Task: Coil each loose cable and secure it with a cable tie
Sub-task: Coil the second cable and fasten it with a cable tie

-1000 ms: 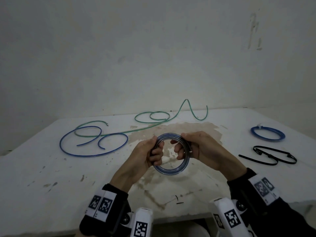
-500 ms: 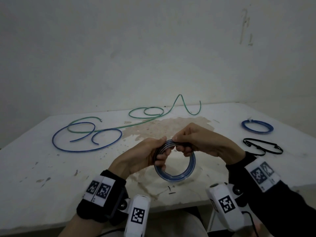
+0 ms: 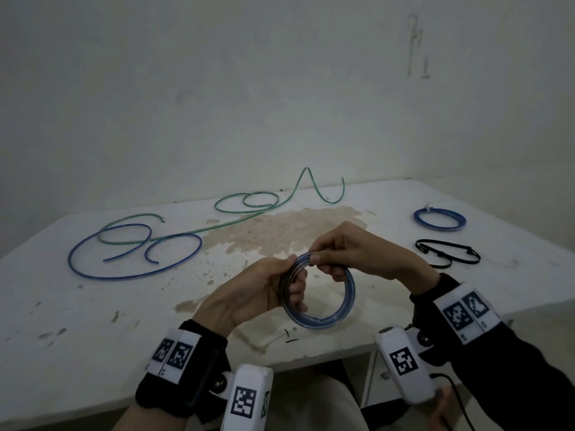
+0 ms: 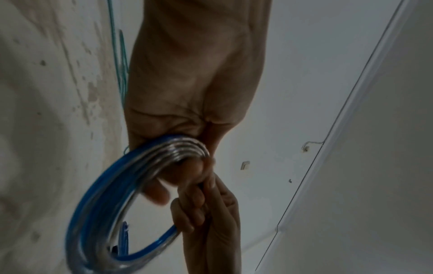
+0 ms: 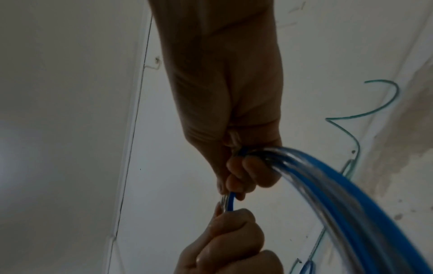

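A coiled blue cable (image 3: 343, 309) of several turns is held upright over the table's front middle. My left hand (image 3: 280, 284) grips its left side, fingers curled through the ring. My right hand (image 3: 339, 259) pinches the top of the coil (image 5: 328, 189) between thumb and fingers. The wrist views show both hands wrapped round the coil (image 4: 98, 209) strands. A loose blue cable (image 3: 130, 253) and a loose green cable (image 3: 249, 203) lie at the back left. Black cable ties (image 3: 448, 253) lie at the right.
A finished blue coil (image 3: 439, 219) with a white tie lies at the far right. The white table (image 3: 77, 343) is stained brown in the middle and stands against a wall. Small black offcuts (image 3: 291, 337) lie near the front edge.
My right hand has shifted from the coil's right side up to its top, next to the left thumb. The coil has tilted and dropped slightly toward the front edge.
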